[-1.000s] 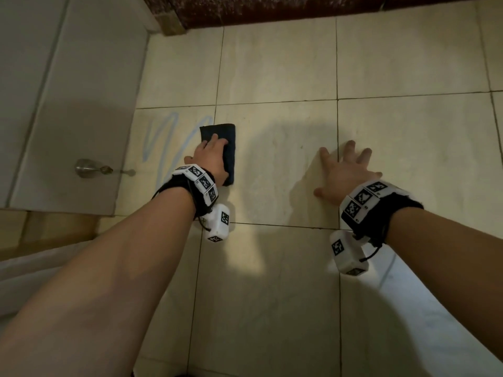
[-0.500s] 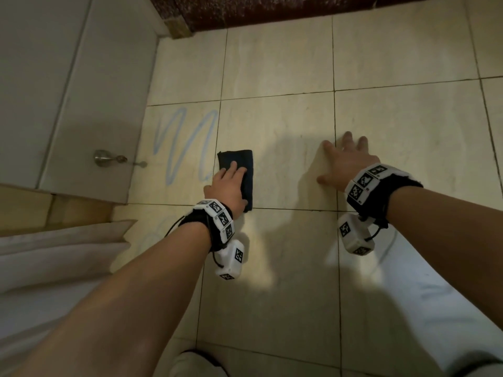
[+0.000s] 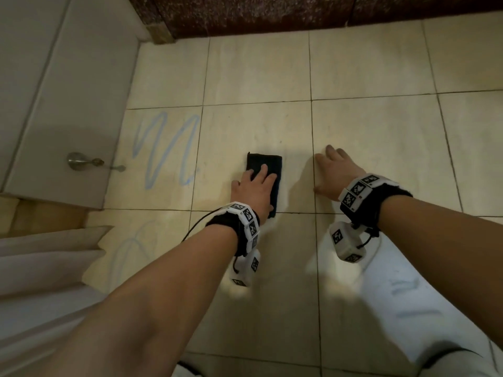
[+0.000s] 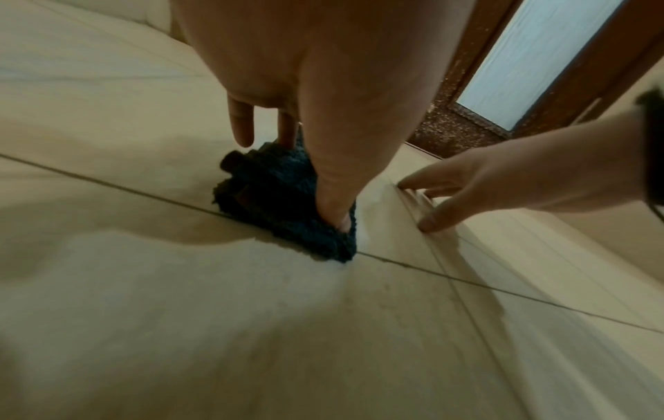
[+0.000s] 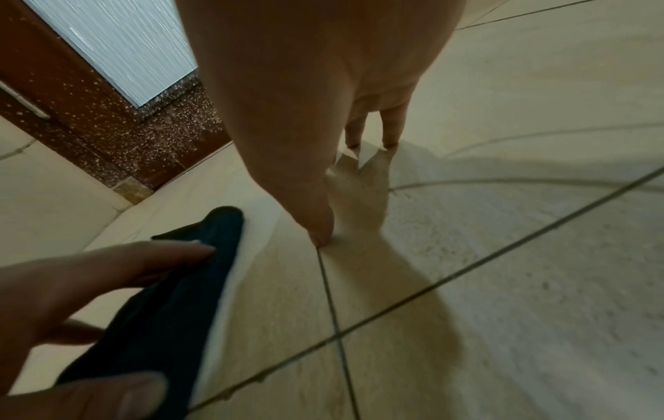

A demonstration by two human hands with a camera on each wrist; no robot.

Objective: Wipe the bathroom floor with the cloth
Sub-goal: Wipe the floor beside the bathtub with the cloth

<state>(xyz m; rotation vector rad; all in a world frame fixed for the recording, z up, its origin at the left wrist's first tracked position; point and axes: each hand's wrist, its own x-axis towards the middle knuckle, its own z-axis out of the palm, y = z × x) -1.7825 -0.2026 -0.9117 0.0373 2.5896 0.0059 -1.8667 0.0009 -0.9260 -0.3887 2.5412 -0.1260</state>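
Observation:
A folded dark blue cloth [image 3: 268, 167] lies flat on the beige tiled floor [image 3: 255, 126], its near end at a grout line. My left hand [image 3: 254, 183] presses down on the cloth with straight fingers; in the left wrist view the thumb pins the cloth [image 4: 273, 196] to the tile. My right hand [image 3: 333, 170] rests flat on the floor to the right of the cloth, fingers spread and holding nothing. The right wrist view shows the cloth [image 5: 172, 298] under the left hand's fingers [image 5: 150, 258]. Blue scribble marks [image 3: 166, 148] cover the tile left of the cloth.
A white door with a metal knob [image 3: 77, 160] stands open at the left. A dark red-brown door frame [image 3: 272, 14] runs along the far edge of the floor. White fabric [image 3: 40, 257] lies at the lower left, and my white trouser leg [image 3: 408, 308] at the lower right.
My left hand has slid the cloth to the right and nearer to me, off the scribbled tile onto the middle tile. The right hand has stayed planted on the floor.

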